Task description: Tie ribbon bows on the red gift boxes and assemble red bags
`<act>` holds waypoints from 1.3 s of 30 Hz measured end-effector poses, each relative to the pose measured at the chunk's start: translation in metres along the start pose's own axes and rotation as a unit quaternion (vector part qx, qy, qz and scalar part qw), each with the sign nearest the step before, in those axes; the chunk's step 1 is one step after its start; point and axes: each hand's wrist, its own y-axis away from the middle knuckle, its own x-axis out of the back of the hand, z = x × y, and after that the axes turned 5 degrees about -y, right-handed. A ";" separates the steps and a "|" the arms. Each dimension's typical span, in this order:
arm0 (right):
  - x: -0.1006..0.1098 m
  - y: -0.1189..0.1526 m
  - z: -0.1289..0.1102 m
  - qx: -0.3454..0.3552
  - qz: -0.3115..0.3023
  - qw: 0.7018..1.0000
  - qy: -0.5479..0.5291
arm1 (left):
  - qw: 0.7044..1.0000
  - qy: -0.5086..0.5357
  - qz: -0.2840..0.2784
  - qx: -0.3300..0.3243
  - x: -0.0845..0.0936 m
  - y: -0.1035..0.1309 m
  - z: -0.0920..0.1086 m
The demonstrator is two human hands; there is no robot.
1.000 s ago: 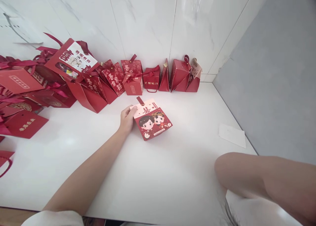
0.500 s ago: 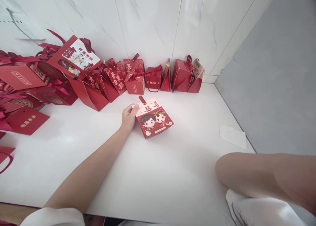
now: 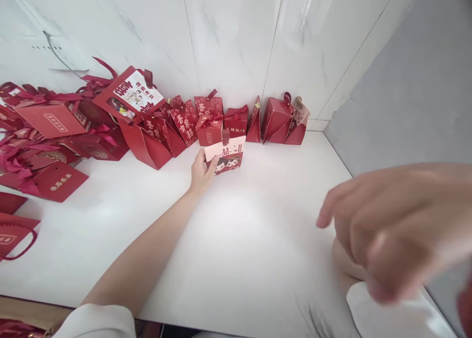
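My left hand [image 3: 203,170] grips a small red gift box [image 3: 229,165] by its left side, thumb across the front. The box has a pale pink top flap with a red double-happiness character, a ribbon loop and a cartoon couple printed on its front. It is held just in front of a small red box with a bow [image 3: 236,120] in the row by the wall. Close to the camera at the right, my right hand [image 3: 391,225] is slightly blurred. Its fingers are loosely bent and apart, with nothing visible in them.
A row of red gift boxes [image 3: 278,120] stands along the marbled tile wall [image 3: 236,38]. More red boxes with ribbons [image 3: 55,119] are piled at the left. A red bag with a rope handle [image 3: 14,234] lies at the white table's [image 3: 250,259] left edge.
My left hand has carried the gift box back toward the row and tilted its front away. My right hand has come into view at the right, covering the white paper. The view has shifted slightly.
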 end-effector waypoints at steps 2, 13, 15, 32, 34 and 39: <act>-0.013 -0.057 -0.014 -0.180 -0.130 0.974 -0.057 | 0.997 0.029 -0.035 0.061 0.000 -0.003 -0.015; -0.168 -0.081 0.163 -0.145 0.070 0.985 -0.068 | 0.982 0.053 -0.156 0.091 0.004 0.006 -0.024; -0.171 -0.063 0.174 -0.121 0.043 0.989 -0.067 | 0.981 0.063 -0.152 0.099 0.004 0.007 -0.026; -0.152 -0.063 0.185 -0.121 0.003 0.993 -0.012 | 0.971 0.119 -0.148 0.143 0.009 0.003 -0.016; -0.151 -0.064 0.183 -0.123 0.009 0.992 -0.013 | 0.967 0.123 -0.164 0.148 0.009 0.004 -0.013; -0.150 -0.063 0.182 -0.120 0.034 0.992 0.004 | 0.972 0.151 -0.153 0.098 0.009 0.005 -0.009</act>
